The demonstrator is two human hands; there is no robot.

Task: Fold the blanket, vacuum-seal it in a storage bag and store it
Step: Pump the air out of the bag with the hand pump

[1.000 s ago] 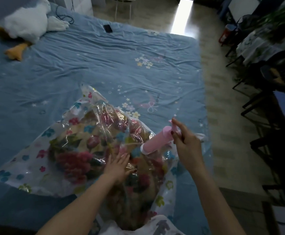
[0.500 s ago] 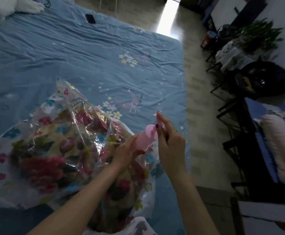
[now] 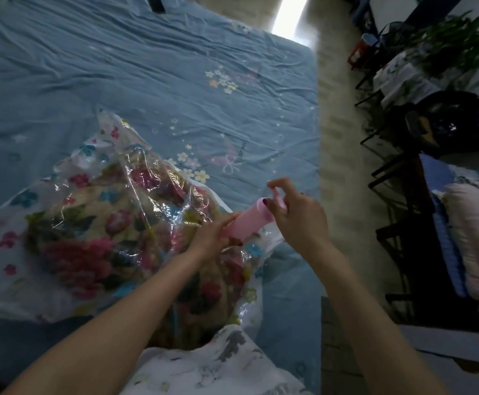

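The blanket (image 3: 95, 238) is already folded and enclosed in the bag (image 3: 33, 201), which lies on the bed (image 3: 118, 67) just left of both hands. Sealing appears under way: the pump (image 3: 247, 223) is gripped at its lower end by the left hand (image 3: 209, 238), fingers curled round the barrel, while its handle is pinched by the right hand (image 3: 298, 218) at the top. The bag is seen to be loose and puffy, so most air seemingly remains to be drawn out. Storing is not yet done.
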